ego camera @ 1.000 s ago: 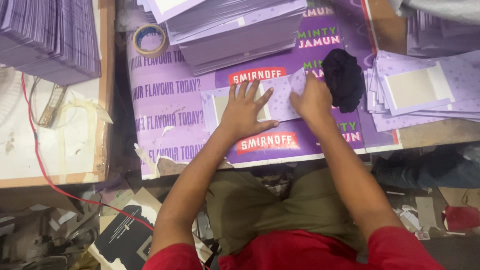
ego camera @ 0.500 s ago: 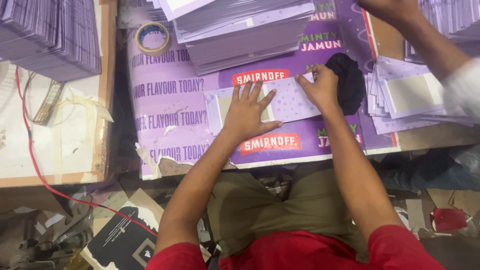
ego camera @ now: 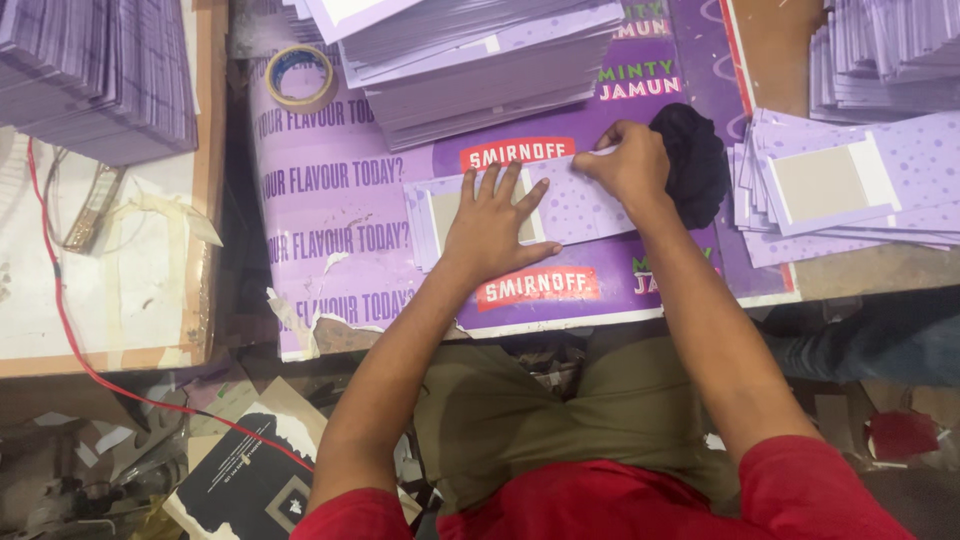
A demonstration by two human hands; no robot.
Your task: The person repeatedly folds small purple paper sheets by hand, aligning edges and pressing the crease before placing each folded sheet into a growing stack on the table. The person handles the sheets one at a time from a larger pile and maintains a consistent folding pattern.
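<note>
You look down at a purple printed poster (ego camera: 330, 200) spread across the work surface, and a pale lilac card strip (ego camera: 580, 205) with small dots lies across its middle. Your left hand (ego camera: 490, 225) rests flat on the left part of the strip, fingers spread wide and straight, palm pressing down, gripping nothing. Your right hand (ego camera: 630, 165) sits at the strip's upper right end, fingers curled in and pinching its top edge. The strip runs between your two hands, touching both. A black cloth (ego camera: 695, 160) lies just beside your right hand, on its far side.

Compared with half a second ago, the other person's arm that reached in at the top right is gone from view. Your left hand sits in much the same place on the strip, and your right hand stays at the strip's right end beside the cloth.

Counting what shows: one strip under your hands; one roll of tape (ego camera: 300, 75) near the poster's top left; one tall pile of purple sheets (ego camera: 480, 60) above the strip; one fanned pile of lilac cards (ego camera: 850, 185) to your right, the top one showing a grey panel; one stack of purple sheets (ego camera: 95, 75) far left; a further stack (ego camera: 890, 50) at the top right. A red cord (ego camera: 60, 310) trails along the left side.
</note>
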